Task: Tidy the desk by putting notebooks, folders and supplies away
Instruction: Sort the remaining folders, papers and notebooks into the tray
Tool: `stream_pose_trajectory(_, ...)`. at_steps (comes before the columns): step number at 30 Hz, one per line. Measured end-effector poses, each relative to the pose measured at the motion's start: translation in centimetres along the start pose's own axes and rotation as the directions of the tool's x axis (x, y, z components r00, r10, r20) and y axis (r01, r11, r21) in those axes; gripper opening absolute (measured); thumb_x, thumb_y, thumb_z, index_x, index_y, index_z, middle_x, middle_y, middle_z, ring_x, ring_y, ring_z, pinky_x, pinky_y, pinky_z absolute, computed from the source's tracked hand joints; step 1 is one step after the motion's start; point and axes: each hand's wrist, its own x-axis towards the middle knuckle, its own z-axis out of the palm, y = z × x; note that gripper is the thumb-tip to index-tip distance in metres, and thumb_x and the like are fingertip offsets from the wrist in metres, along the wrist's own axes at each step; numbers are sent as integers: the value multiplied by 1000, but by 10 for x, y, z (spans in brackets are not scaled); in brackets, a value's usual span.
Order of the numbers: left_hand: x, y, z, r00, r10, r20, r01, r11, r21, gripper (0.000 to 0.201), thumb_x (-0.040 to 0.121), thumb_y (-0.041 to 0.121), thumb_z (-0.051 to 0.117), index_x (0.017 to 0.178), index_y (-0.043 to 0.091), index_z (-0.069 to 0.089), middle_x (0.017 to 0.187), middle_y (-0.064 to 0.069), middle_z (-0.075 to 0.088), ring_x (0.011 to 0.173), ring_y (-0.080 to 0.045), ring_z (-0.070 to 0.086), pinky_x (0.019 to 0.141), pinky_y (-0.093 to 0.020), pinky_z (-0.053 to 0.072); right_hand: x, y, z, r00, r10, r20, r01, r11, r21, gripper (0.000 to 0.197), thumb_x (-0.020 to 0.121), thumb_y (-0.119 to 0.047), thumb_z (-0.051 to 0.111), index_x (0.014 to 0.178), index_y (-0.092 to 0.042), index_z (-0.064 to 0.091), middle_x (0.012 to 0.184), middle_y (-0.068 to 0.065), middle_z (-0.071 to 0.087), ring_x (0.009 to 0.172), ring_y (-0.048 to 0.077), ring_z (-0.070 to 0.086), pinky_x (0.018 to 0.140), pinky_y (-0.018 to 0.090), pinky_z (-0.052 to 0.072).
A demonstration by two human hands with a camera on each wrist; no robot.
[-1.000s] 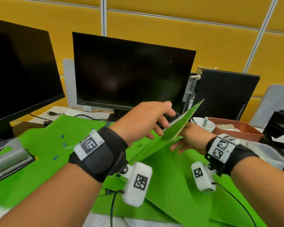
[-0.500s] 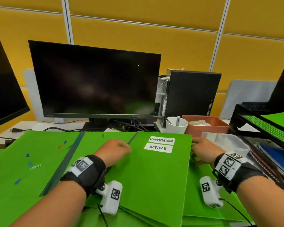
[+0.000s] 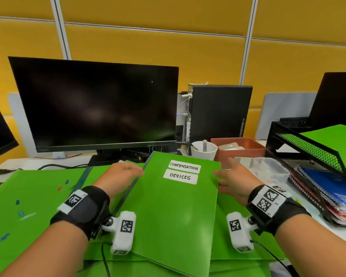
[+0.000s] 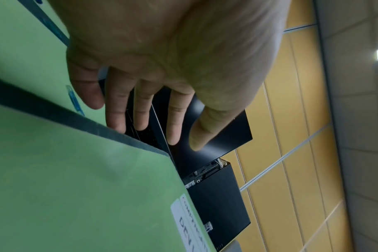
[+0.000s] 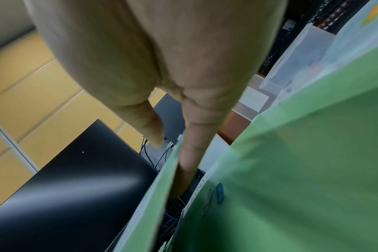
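My left hand: fingers straight, at the green folder spine. My right hand: fingers straight, under its opposite edge.

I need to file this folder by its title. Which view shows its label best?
The head view: the label faces the camera, reading COMPENSATION DEVICES on the green folder. The left wrist view catches it edge-on and blurred, only DEV legible. The right wrist view shows green sheets, no readable label.
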Motion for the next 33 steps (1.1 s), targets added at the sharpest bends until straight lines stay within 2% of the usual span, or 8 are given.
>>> stream_pose_trajectory(4, 1, 1, -7, 998, -3, -58, 2, 1000, -26, 23, 94, 24, 70, 117, 24, 69, 116, 2, 66, 98, -14, 61, 66, -28, 41, -6, -9, 4, 995, -90, 42, 90, 996, 2, 62, 91, 22, 42, 113, -34, 59, 103, 10, 76, 70, 22, 74, 60, 43, 62)
stream_pose_trajectory(7, 1, 0, -13, 998, -2, -65, 2, 1000, -6, 35, 92, 24, 72, 126, 26, 63, 121, -2, 64, 106, -21, 61, 80, -31, 45, -3, -18, 7, 988, -130, 79, 127, 991, 42, 64, 91, 21, 39, 126, -25, 65, 105, 12, 77, 75, 29, 67, 58, 38, 60)
stream_pose_trajectory(11, -4, 0, -16, 999, -24, 47, 27, 997, -74, 16, 99, 17, 63, 113, 16, 71, 104, -4, 77, 78, -12, 73, 59, -20, 50, 3, -32, 9, 978, -195, 75, 189, 979, 77, 60, 94, 19, 40, 135, -20, 59, 92, 10, 75, 58, 16, 65, 54, 35, 58)
stream_pose_trajectory(17, -6, 4, -17, 1000, -3, -10, -1, 940, -340, 21, 105, 6, 49, 115, 9, 67, 102, -18, 76, 86, -34, 72, 80, -49, 61, -2, -36, 15, 974, -216, 75, 214, 976, 33, 52, 97, 8, 49, 137, -25, 56, 104, 11, 78, 78, 33, 73, 53, 35, 58)
stream_pose_trajectory(24, -9, 22, -12, 974, 89, -207, -182, 852, -491, 19, 106, 9, 49, 112, 17, 65, 90, -4, 78, 70, -17, 75, 53, -30, 58, -23, -4, 21, 956, -108, 272, 147, 981, -129, 33, 103, -1, 54, 126, -24, 60, 106, 6, 78, 80, 20, 77, 48, 26, 54)
stream_pose_trajectory(26, -12, 24, -9, 974, 113, -198, -198, 852, -485, 20, 106, 11, 50, 116, 19, 65, 97, -3, 78, 78, -16, 75, 59, -32, 60, -22, -3, 17, 957, -131, 260, 159, 983, -89, 33, 103, 3, 53, 123, -22, 61, 109, 5, 78, 82, 16, 77, 53, 24, 56)
stream_pose_trajectory(30, -17, 19, 4, 987, 150, -64, -163, 898, -409, 29, 105, 13, 51, 126, 29, 62, 111, 0, 77, 98, -27, 74, 86, -52, 60, -7, -13, -2, 951, -258, 169, 260, 966, 13, 38, 102, 6, 50, 130, -18, 60, 121, 5, 75, 107, 25, 73, 94, 49, 58)
stream_pose_trajectory(33, -22, 15, 29, 989, 148, 27, -129, 924, -359, 31, 107, 12, 48, 127, 32, 59, 112, 4, 77, 99, -23, 74, 86, -49, 60, -1, -23, -19, 943, -326, 69, 327, 945, -2, 34, 102, 3, 53, 127, -18, 62, 116, 2, 76, 104, 25, 74, 93, 50, 58)
